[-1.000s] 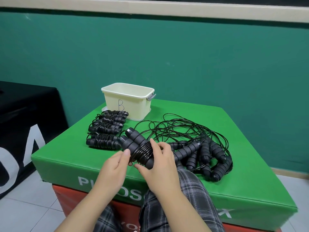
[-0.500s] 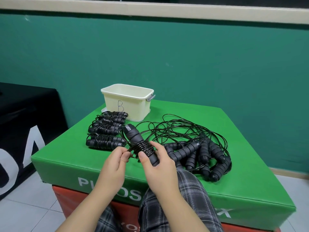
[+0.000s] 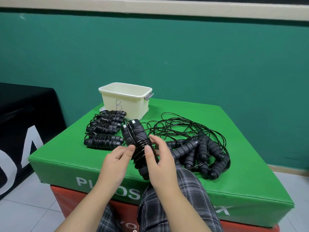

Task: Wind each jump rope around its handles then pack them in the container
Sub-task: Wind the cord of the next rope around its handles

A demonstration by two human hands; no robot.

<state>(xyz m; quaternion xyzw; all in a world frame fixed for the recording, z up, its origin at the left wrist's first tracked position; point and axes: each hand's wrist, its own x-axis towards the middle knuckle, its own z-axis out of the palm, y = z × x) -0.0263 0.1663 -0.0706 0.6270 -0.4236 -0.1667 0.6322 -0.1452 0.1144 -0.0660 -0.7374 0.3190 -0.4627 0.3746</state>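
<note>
A: Head view: nearest, the paired handles (image 3: 140,148) are gripped by the right hand (image 3: 160,163), while the cord (image 3: 141,147) is pinched by the left hand (image 3: 117,159).

B: Coils should be laid tight and side by side. Beyond, wound ropes (image 3: 103,131) and a loose tangle (image 3: 192,141) are seen, the container (image 3: 125,99) farthest.

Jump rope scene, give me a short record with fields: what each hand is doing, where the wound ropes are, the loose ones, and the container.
left hand: pinches the cord at the coil
right hand: grips the held jump rope, handles paired, cord partly wound
wound ropes: bundles lying on the green mat, left, in front of the container
loose ropes: tangled pile on the right of the mat
container: cream tub marked B, at the back of the mat, no lid; inside mostly hidden
</note>
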